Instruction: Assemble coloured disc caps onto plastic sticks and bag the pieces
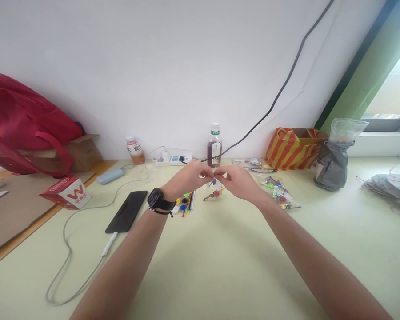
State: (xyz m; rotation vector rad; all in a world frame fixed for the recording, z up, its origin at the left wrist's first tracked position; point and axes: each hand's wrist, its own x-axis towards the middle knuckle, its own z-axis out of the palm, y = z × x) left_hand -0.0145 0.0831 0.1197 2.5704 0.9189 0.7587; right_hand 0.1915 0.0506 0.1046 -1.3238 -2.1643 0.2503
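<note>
My left hand (197, 178) and my right hand (236, 181) meet in front of me, each in a pinch at the top of a small clear plastic bag (216, 193). Inside that bag, red, blue and dark small parts show. The exact grip of the fingertips is too small to make out. Under my left wrist lie colourful small plastic pieces (184, 205), some round and some stick-shaped. Beyond my right wrist lies another clear bag (280, 193) with similar coloured pieces. A black watch (156, 198) is on my left wrist.
A black phone (126, 212) lies at left with a white charging cable. Behind my hands stand a dark drink bottle (214, 149) and a power strip (175, 160). A red-white box (66, 192) sits left; a striped bag (293, 149) and grey bag (333, 166) stand right.
</note>
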